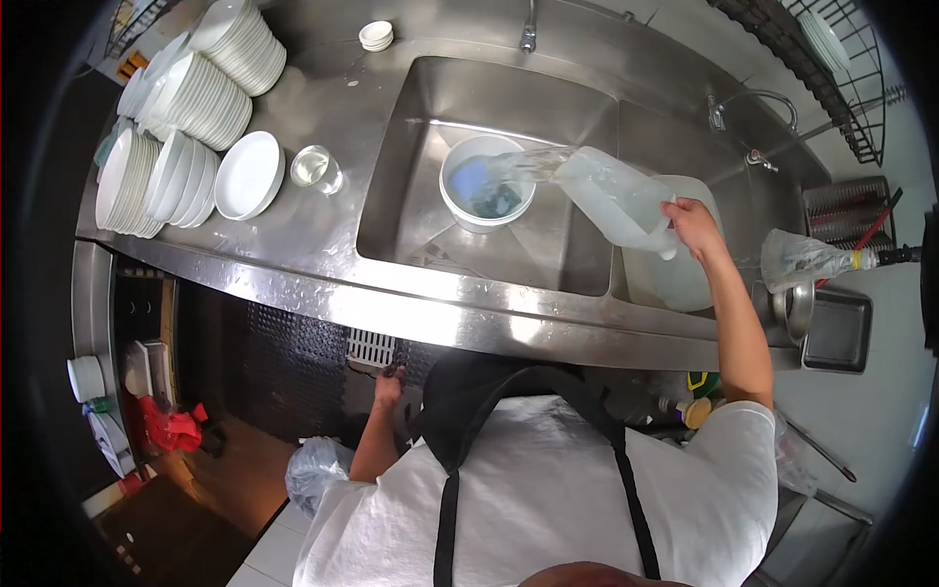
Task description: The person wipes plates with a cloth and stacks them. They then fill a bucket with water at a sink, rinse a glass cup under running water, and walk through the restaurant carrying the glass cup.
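My right hand (693, 227) is closed on the handle of a translucent plastic pitcher (611, 196), tilted with its mouth to the left. Water (533, 164) streams from it into a round white bucket (479, 217) in the left sink basin (577, 235). Inside the bucket are water, something blue (470, 177) and something dark greenish. Below the counter edge, beside my body, my left hand (389, 383) hangs low; its fingers are small and dark, and I cannot make out whether they hold anything.
Stacks of white plates and bowls (201, 98) stand on the left counter, with a glass (316, 168) beside them. A whitish tub (675, 279) sits in the right basin. Faucets (528, 37) line the back. Metal trays (838, 331) are at the right.
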The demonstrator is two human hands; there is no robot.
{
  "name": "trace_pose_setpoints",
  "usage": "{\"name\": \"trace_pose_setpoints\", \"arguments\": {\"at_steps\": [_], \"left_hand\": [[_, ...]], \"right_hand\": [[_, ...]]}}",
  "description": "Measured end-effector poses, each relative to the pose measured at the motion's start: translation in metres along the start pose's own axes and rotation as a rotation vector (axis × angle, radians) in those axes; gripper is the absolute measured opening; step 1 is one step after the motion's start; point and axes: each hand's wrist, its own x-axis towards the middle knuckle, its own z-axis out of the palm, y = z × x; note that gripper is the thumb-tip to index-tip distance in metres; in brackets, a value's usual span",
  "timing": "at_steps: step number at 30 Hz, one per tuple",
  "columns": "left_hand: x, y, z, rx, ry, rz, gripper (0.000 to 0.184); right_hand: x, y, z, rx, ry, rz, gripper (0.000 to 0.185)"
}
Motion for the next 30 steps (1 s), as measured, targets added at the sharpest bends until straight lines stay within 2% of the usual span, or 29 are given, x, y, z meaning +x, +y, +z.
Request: {"name": "trace_pose_setpoints", "arguments": {"at_steps": [3, 6, 9, 12, 15, 18, 21, 24, 25, 27, 28, 29, 30], "left_hand": [[0.001, -0.027, -0.015, -0.137, -0.053, -0.041, 0.047], [-0.013, -0.045, -0.018, -0.192, 0.029, -0.084, 0.017], [-0.017, -0.063, -0.026, -0.237, 0.018, -0.173, 0.038], [-0.014, -0.079, -0.028, -0.215, 0.032, -0.155, 0.037], [0.018, -0.112, -0.031, -0.058, -0.009, -0.017, 0.037], [0.011, -0.098, -0.028, -0.164, 0.016, -0.074, 0.036], [0.007, -0.082, -0.024, -0.225, 0.034, -0.037, 0.033], [-0.022, -0.029, -0.032, -0.181, -0.194, -0.187, 0.028], [-0.037, -0.005, -0.038, -0.06, -0.277, -0.168, 0.026], [-0.068, 0.05, -0.049, 0.179, -0.438, -0.128, 0.024], [-0.095, 0.095, -0.053, 0.178, -0.481, -0.114, 0.023], [-0.128, 0.148, -0.052, 0.179, -0.524, -0.1, 0.023], [-0.165, 0.202, -0.048, 0.023, -0.6, 0.027, 0.023]], "right_hand": [[-0.004, -0.038, 0.016, -0.27, 0.007, -0.054, 0.031], [-0.008, -0.077, 0.031, -0.515, 0.009, -0.11, 0.038], [-0.005, -0.103, 0.044, -0.73, 0.004, -0.185, 0.042], [-0.008, -0.13, 0.059, -0.87, 0.002, -0.241, 0.043], [-0.014, -0.158, 0.077, -0.962, -0.06, -0.269, 0.045], [-0.026, -0.175, 0.093, -1.021, -0.103, -0.279, 0.048], [-0.04, -0.182, 0.089, -1.085, -0.064, -0.333, 0.049], [-0.052, -0.173, 0.066, -0.99, 0.128, -0.448, 0.044], [-0.055, -0.165, 0.053, -0.931, 0.211, -0.491, 0.042], [-0.063, -0.152, 0.03, -0.754, 0.245, -0.344, 0.043], [-0.067, -0.143, 0.017, -0.663, 0.262, -0.27, 0.044], [-0.066, -0.122, 0.005, -0.534, 0.309, -0.301, 0.043], [-0.062, -0.093, -0.004, -0.405, 0.353, -0.332, 0.043]]}}
